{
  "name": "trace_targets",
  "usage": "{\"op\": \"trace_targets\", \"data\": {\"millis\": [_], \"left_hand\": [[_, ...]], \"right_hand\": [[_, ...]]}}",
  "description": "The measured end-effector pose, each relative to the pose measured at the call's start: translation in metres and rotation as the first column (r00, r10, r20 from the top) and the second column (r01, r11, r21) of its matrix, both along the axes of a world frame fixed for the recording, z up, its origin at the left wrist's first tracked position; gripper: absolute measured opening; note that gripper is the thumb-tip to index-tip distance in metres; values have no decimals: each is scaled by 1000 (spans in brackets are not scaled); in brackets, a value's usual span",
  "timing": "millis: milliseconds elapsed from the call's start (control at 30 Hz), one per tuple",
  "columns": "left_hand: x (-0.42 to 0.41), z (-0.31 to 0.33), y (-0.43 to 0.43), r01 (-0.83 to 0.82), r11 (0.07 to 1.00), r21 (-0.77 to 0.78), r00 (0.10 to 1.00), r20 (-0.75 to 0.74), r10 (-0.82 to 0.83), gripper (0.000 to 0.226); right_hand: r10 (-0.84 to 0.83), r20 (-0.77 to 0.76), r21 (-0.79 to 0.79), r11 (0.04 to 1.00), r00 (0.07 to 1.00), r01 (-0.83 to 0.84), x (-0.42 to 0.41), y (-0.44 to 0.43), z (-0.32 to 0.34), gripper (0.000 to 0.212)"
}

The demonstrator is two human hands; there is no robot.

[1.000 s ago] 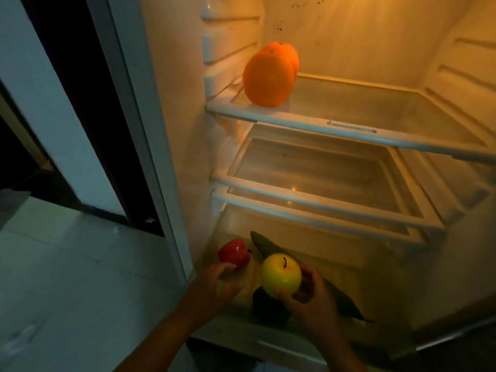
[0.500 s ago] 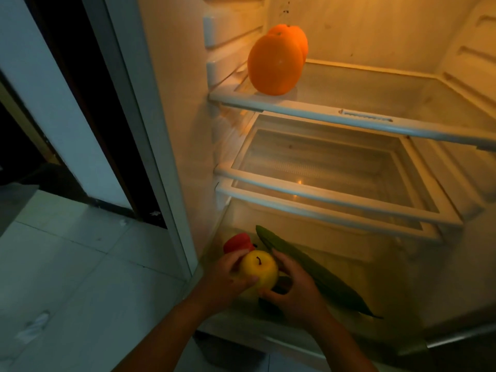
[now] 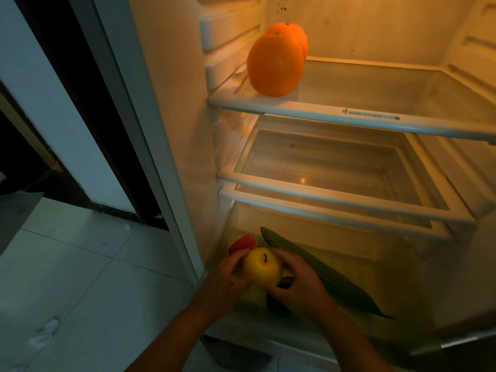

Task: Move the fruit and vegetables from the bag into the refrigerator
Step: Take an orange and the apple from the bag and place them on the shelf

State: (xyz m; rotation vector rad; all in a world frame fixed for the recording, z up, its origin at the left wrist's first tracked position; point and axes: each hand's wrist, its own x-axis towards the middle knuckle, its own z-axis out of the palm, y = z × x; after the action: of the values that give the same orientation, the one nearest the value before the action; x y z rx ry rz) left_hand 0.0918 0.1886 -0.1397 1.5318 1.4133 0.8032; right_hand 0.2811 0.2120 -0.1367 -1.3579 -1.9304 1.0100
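A yellow apple (image 3: 262, 267) sits low at the front left of the open refrigerator's bottom compartment (image 3: 349, 253). My left hand (image 3: 228, 280) grips its left side and my right hand (image 3: 298, 285) grips its right side. Just behind it lies a red fruit (image 3: 243, 242), partly hidden. A long dark green vegetable (image 3: 322, 272) stretches from behind the apple to the right. Something dark green lies under my right hand, mostly hidden. Two oranges (image 3: 275, 64) stand on the top glass shelf (image 3: 349, 114) at its left end.
Below the top shelf is a bare middle glass shelf (image 3: 335, 194). The refrigerator's left wall (image 3: 171, 130) rises beside my left arm. Left of it are a pale tiled floor (image 3: 80, 277) and a dark doorway (image 3: 40, 103). No bag is in view.
My right hand carried the yellow apple left and down toward the red fruit. My left hand came off the red fruit and closed on the apple's left side.
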Motion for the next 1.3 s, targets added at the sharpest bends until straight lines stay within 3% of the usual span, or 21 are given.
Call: {"op": "trace_targets", "data": {"millis": [233,400,567,733,800,900,1067,1300], "left_hand": [[-5,59,8,11,991,130,994,106,-25,51],[-2,127,23,-24,943,332,995,95,-9,39],[6,196,52,-31,774,632,998,66,-15,42],[16,245,96,-145,529,836,979,44,198,48],[21,260,111,-192,543,817,961,44,274,58],[22,271,131,-190,648,738,933,-70,352,74],[15,270,148,-102,794,599,958,-157,241,87],[16,264,159,-159,750,642,950,-107,293,82]], "right_hand": [[-51,-108,179,981,993,70,9,0,60,65],[-52,-157,273,957,986,94,21,2,120,69],[-51,-271,357,922,961,150,28,15,178,72],[-124,-361,464,836,924,293,32,32,233,73],[-119,-412,476,817,903,325,32,42,251,65],[-163,-437,500,773,885,389,33,60,272,56],[-311,-356,498,735,881,460,33,101,285,54],[-436,-189,442,762,880,473,32,152,293,60]]}}
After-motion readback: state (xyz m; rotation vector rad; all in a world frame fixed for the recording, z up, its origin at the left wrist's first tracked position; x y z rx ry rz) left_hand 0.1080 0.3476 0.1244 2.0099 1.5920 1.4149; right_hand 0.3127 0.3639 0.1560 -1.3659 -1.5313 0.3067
